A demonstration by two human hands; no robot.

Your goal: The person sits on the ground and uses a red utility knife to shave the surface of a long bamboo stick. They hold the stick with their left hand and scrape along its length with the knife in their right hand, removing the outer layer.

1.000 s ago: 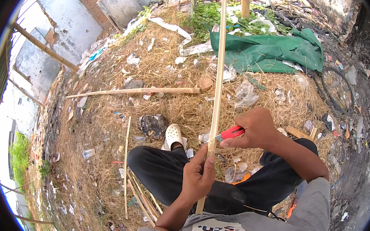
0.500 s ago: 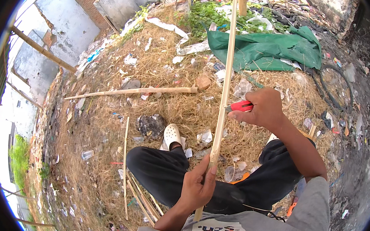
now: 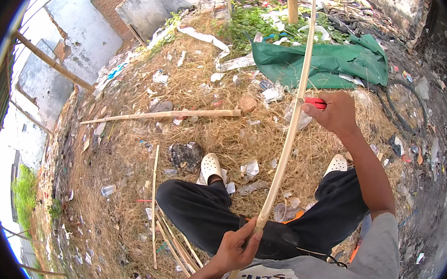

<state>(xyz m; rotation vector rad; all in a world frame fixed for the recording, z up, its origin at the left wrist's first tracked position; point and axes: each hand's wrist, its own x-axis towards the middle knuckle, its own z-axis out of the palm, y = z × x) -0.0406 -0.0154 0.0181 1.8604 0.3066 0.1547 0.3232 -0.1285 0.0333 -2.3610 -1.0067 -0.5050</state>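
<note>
- One long, narrow, pale-yellow strip of split bamboo (image 3: 288, 144): we find it upright before the body, slightly bowed, its lower part near the shirt, its upper part passing in front of the green sheet.
- One left hand (image 3: 237, 247): thumb and fingers pinching the strip low down, above the lap.
- One right hand (image 3: 335, 114): fingers curled round a red-handled cutting knife (image 3: 318, 102), thumb beside the strip; we see the knife's front end at the strip, well above the left hand, but cannot make out the blade's edge.
- One crumpled dark-green sheet (image 3: 324, 63): spread on the ground beyond the right hand.
- Several thin, pale bamboo strips (image 3: 176, 245): we count these lying beside the left leg.
- One long, tapering, tan bamboo pole (image 3: 162, 115): flat on dry straw, left of the strip.
- Two cream, perforated clogs (image 3: 211, 166): worn, one either side of the strip.
</note>
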